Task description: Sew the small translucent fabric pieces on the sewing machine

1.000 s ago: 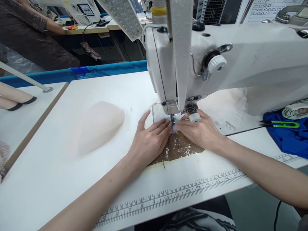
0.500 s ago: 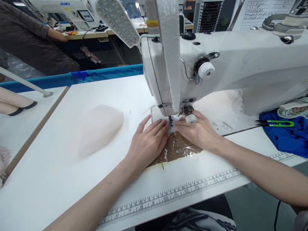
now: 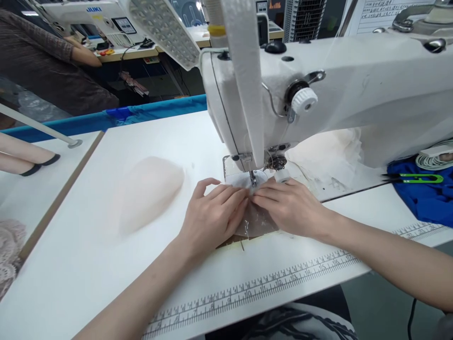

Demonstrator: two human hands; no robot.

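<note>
Just in front of the presser foot (image 3: 252,178) of a white sewing machine (image 3: 226,104), my left hand (image 3: 212,212) and my right hand (image 3: 295,205) come together. Both have their fingertips closed on a thin sheer fabric (image 3: 256,223), one on each side of the needle line. The fabric drapes toward me over a brown, shiny patch (image 3: 230,242) on the table. My fingers hide most of its edge. To the left, a pale sheer fabric piece (image 3: 152,189) with a curved outline lies on the white table.
Sheer white fabric (image 3: 325,151) is bunched under the machine arm. Green-handled thread snips (image 3: 421,178) rest on blue cloth (image 3: 421,205) at right. A printed ruler (image 3: 247,295) runs along the front edge. Lace (image 3: 10,250) lies far left; another person's arm (image 3: 85,56) shows behind.
Both hands have drawn slightly toward me, away from the presser foot, and their fingertips have come together. Sheer fabric now shows over the brown patch between them. The view has shifted slightly.
</note>
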